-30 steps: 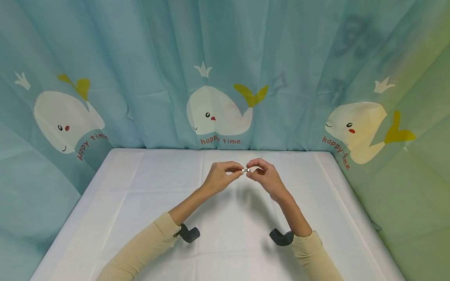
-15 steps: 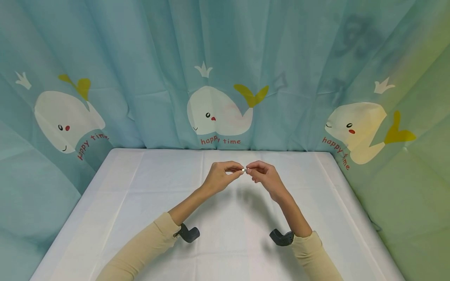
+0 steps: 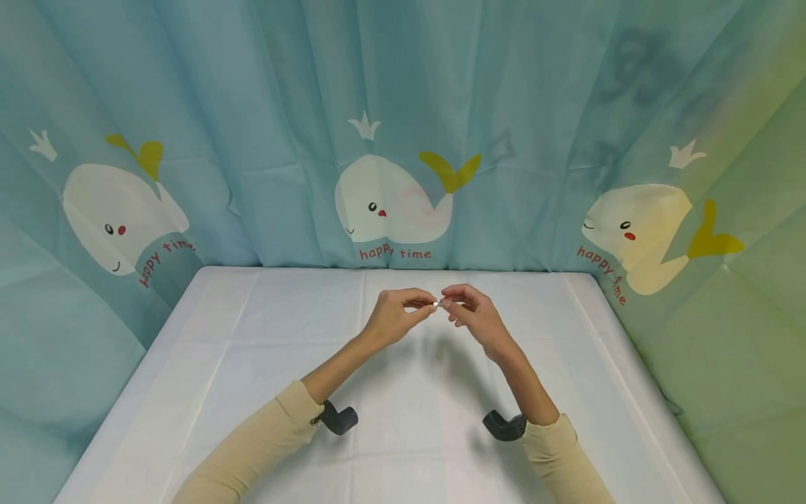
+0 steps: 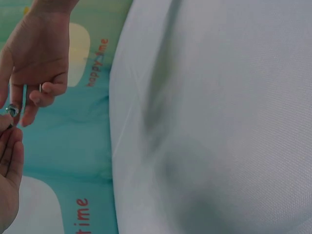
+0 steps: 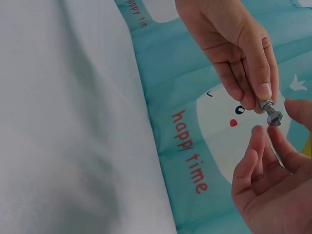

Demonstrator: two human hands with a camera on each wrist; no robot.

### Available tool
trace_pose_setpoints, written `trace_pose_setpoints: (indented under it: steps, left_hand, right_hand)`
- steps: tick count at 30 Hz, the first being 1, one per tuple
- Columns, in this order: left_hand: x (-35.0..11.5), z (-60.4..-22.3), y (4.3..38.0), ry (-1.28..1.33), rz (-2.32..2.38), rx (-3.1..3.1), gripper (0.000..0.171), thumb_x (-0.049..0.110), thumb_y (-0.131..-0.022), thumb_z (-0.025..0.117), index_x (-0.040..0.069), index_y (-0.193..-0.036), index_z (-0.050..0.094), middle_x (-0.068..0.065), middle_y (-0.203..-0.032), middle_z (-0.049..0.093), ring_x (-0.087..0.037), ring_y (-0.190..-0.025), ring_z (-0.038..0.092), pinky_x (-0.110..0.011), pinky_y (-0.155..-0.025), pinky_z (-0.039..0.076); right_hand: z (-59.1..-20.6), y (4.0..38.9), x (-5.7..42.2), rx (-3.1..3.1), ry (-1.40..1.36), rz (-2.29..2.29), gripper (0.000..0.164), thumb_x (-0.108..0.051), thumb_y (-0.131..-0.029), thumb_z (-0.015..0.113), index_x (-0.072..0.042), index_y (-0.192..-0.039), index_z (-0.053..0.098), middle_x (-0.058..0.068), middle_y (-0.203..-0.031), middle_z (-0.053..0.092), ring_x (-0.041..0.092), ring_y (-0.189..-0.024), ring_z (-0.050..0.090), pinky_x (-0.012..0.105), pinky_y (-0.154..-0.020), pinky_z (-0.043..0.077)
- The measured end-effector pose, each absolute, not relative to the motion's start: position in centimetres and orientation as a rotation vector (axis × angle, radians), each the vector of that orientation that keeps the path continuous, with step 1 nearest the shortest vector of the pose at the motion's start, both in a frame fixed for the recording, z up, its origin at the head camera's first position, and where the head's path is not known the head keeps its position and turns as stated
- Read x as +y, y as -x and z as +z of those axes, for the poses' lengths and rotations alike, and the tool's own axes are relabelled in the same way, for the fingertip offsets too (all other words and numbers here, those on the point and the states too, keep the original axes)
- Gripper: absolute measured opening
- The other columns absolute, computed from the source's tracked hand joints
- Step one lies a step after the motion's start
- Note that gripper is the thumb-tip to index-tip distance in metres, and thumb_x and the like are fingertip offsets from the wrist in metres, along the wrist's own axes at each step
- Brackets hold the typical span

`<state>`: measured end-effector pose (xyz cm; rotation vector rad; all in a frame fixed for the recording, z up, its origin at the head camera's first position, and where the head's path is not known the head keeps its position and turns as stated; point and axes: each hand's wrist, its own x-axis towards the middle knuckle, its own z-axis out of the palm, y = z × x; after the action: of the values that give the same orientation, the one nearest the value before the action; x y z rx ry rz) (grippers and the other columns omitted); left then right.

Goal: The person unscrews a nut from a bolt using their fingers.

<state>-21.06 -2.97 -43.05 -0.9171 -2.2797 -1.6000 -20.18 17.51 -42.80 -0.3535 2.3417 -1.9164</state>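
A small silver bolt (image 5: 269, 108) points away from my left hand (image 3: 392, 316), whose thumb and fingers pinch it at the head end. A hex nut (image 5: 275, 118) sits on the bolt's shaft, close to its free end. My right hand (image 3: 480, 318) is held around that end, its thumb and fingers spread apart. In the right wrist view, a fingertip of it lies just below the nut; whether it touches cannot be told. Both hands are raised above the white-covered table (image 3: 403, 434).
Behind the table hangs a blue-green curtain (image 3: 277, 140) printed with white whales, and it runs along both sides. A black wrist camera (image 3: 338, 418) is on the left wrist, and another black camera (image 3: 504, 425) is on the right.
Half a second ago my right fingers were closed together at the nut; now they have spread apart again. My left hand has kept its place and its pinch on the bolt.
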Motion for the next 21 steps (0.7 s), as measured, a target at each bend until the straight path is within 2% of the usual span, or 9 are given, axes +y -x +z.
trace_pose_setpoints:
  steps: [5,11,15,18,21]
  left_hand:
    - [-2.98,-43.16,21.08,0.927,-1.602,-2.274,0.01,0.004,-0.09,0.074,0.003,-0.099,0.076,-0.005,-0.094,0.075,-0.013,-0.086,0.071,-0.024,-0.079,0.057]
    - [-2.95,-43.26,21.12,0.924,-1.61,-2.281,0.009,0.004,-0.09,0.074,0.003,-0.099,0.076,-0.004,-0.093,0.075,-0.012,-0.086,0.071,-0.025,-0.079,0.057]
    - [-2.89,-43.29,21.09,0.914,-1.608,-2.288,0.009,0.004,-0.09,0.074,0.003,-0.098,0.077,-0.003,-0.093,0.075,-0.012,-0.085,0.071,-0.025,-0.079,0.057]
    - [-2.81,-43.28,21.06,0.906,-1.6,-2.294,0.009,0.004,-0.09,0.074,0.003,-0.098,0.077,-0.004,-0.093,0.075,-0.012,-0.085,0.071,-0.024,-0.079,0.057]
    - [-2.74,-43.24,21.02,0.904,-1.592,-2.296,0.009,0.003,-0.09,0.074,0.002,-0.098,0.076,-0.005,-0.094,0.075,-0.012,-0.085,0.071,-0.024,-0.079,0.057]
  right_hand:
    - [-42.89,20.21,17.52,2.339,0.298,-1.916,0.03,-0.026,-0.099,0.064,0.001,-0.113,0.065,0.013,-0.1,0.067,0.023,-0.081,0.059,0.031,-0.074,0.053]
    - [-42.9,20.14,17.61,2.313,0.345,-1.956,0.028,-0.014,-0.095,0.067,0.007,-0.114,0.063,0.012,-0.1,0.065,0.021,-0.083,0.059,0.035,-0.079,0.053]
    - [-42.87,20.0,17.68,2.318,0.392,-1.97,0.021,-0.007,-0.093,0.067,0.006,-0.11,0.064,0.008,-0.1,0.064,0.021,-0.083,0.06,0.029,-0.074,0.051]
    - [-42.92,19.97,17.74,2.323,0.415,-1.971,0.019,-0.004,-0.092,0.068,0.006,-0.109,0.064,0.012,-0.102,0.063,0.019,-0.081,0.061,0.027,-0.072,0.05]
    - [-42.9,20.0,17.77,2.323,0.429,-1.975,0.024,-0.004,-0.092,0.069,0.006,-0.113,0.062,0.018,-0.109,0.061,0.017,-0.083,0.062,0.029,-0.074,0.051]
